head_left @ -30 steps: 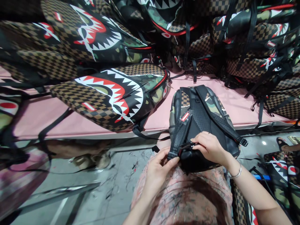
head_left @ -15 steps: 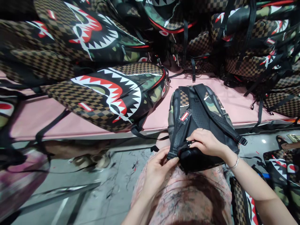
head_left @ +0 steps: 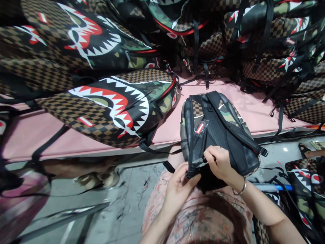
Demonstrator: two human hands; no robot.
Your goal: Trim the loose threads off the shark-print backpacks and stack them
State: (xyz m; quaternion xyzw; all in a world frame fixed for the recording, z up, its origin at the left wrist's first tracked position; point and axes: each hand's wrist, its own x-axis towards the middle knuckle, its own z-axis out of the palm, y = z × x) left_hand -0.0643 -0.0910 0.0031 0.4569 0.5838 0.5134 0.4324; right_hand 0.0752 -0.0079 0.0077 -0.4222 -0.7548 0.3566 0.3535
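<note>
Head: backpack [head_left: 218, 132] extends beyond hands [head_left: 176, 184] [head_left: 219, 162].

Under your right hand [head_left: 218, 162], the backpack [head_left: 215, 126] is black, with brown-and-black checks and green camouflage beside its straps [head_left: 196, 144]; its tag [head_left: 200, 128], beyond your left hand [head_left: 177, 189], is red and white. Further left of that hand, the shark-mouth backpack [head_left: 109, 106] mixes checks, camouflage, red and white. Past both hands, your worktop [head_left: 255, 101] is pink.

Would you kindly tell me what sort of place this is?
Probably a bag-making or finishing workshop: similar backpacks crowd a pink-topped table, scraps litter the floor, and the right hand holds a pointed metal tool.
</note>
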